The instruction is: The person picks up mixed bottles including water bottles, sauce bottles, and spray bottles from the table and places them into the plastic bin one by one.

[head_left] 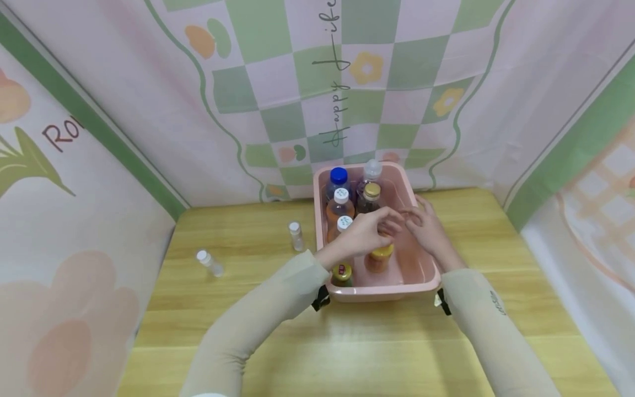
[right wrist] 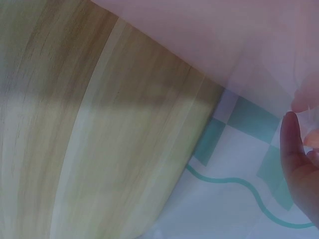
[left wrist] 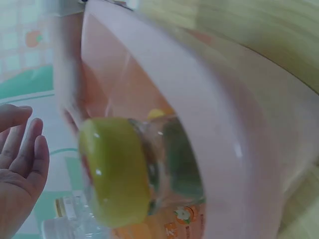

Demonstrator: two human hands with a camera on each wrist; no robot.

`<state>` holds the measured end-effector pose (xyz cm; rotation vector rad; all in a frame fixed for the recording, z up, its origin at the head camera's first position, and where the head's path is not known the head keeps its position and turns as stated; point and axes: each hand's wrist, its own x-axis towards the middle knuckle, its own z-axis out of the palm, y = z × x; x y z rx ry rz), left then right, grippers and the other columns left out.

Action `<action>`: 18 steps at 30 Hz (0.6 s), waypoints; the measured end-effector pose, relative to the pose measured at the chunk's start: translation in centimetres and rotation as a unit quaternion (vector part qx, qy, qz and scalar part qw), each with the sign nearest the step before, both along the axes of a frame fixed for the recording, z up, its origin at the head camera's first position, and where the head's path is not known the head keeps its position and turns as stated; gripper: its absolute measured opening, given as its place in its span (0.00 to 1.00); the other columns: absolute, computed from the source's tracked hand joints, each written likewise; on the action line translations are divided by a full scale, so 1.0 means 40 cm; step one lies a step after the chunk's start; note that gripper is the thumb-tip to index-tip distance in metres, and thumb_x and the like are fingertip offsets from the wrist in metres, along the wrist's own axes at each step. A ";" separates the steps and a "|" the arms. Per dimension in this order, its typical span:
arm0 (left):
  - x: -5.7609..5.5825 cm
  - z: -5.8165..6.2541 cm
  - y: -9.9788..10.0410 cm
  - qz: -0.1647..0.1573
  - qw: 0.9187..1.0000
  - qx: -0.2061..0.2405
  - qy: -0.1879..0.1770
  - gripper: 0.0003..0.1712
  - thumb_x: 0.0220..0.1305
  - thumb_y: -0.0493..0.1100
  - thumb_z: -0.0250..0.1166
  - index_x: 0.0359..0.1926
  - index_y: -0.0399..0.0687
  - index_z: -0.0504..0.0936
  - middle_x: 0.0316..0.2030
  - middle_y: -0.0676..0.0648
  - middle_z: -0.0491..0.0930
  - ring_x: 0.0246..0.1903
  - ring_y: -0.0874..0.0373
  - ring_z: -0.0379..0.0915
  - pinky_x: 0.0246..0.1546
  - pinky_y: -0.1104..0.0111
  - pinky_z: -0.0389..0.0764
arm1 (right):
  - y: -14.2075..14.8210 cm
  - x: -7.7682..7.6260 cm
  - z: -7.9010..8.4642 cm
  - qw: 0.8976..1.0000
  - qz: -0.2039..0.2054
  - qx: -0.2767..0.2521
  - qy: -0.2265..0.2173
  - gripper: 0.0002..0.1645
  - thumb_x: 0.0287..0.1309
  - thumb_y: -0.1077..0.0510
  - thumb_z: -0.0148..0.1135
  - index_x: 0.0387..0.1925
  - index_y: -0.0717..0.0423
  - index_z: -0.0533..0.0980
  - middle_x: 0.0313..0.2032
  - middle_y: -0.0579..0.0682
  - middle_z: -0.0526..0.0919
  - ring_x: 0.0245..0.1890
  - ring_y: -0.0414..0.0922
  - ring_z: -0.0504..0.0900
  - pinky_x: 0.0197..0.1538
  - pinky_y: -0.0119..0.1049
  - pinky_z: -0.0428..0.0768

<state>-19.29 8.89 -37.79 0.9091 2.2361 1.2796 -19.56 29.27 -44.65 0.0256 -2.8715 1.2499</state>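
A pink plastic bin [head_left: 379,291] holds several bottles and jars. My left hand [head_left: 369,231] is over its middle, fingers loosely curved, above a yellow-lidded jar [head_left: 378,259]. The left wrist view shows that hand [left wrist: 22,172] with its palm bare. Reaching across the bin's right rim, my right hand [head_left: 430,234] has its fingertips close to the left fingertips. Its thumb looks straight in the right wrist view, where the hand [right wrist: 301,169] is cut by the frame edge. Nearest the left wrist stands a jar with a gold-green lid [left wrist: 114,172].
Inside the bin are a blue-capped bottle [head_left: 339,177], white-capped orange bottles [head_left: 340,208], a gold-capped bottle [head_left: 371,193] and a clear-topped bottle [head_left: 372,170]. Two small white-capped vials [head_left: 296,236] stand left of the bin on the wooden table [head_left: 377,347]. A patterned curtain [head_left: 268,82] hangs behind.
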 end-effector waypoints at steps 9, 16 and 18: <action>0.017 0.023 -0.027 -0.004 0.999 0.036 -0.006 0.22 0.58 0.29 0.64 0.55 0.43 0.75 0.50 0.42 0.82 0.50 0.57 0.80 0.44 0.83 0.79 | 0.000 0.000 -0.001 1.000 0.000 0.002 0.007 0.22 0.62 0.64 0.49 0.57 0.67 0.72 0.73 0.68 0.46 0.69 0.73 0.50 0.67 0.71 0.53; 0.017 0.036 -0.066 0.028 0.997 0.066 -0.013 0.18 0.60 0.32 0.64 0.51 0.42 0.76 0.49 0.43 0.82 0.50 0.53 0.80 0.47 0.79 0.79 | 0.000 -0.002 0.001 1.000 -0.002 0.000 -0.006 0.22 0.63 0.63 0.49 0.58 0.66 0.70 0.73 0.66 0.43 0.69 0.73 0.48 0.67 0.72 0.52; 0.015 0.041 -0.078 0.046 0.996 0.077 -0.014 0.17 0.60 0.32 0.64 0.50 0.42 0.76 0.48 0.42 0.82 0.49 0.54 0.80 0.47 0.79 0.80 | 0.000 -0.003 0.001 1.000 -0.003 -0.002 -0.015 0.23 0.63 0.63 0.48 0.59 0.66 0.70 0.74 0.65 0.42 0.70 0.73 0.48 0.66 0.72 0.52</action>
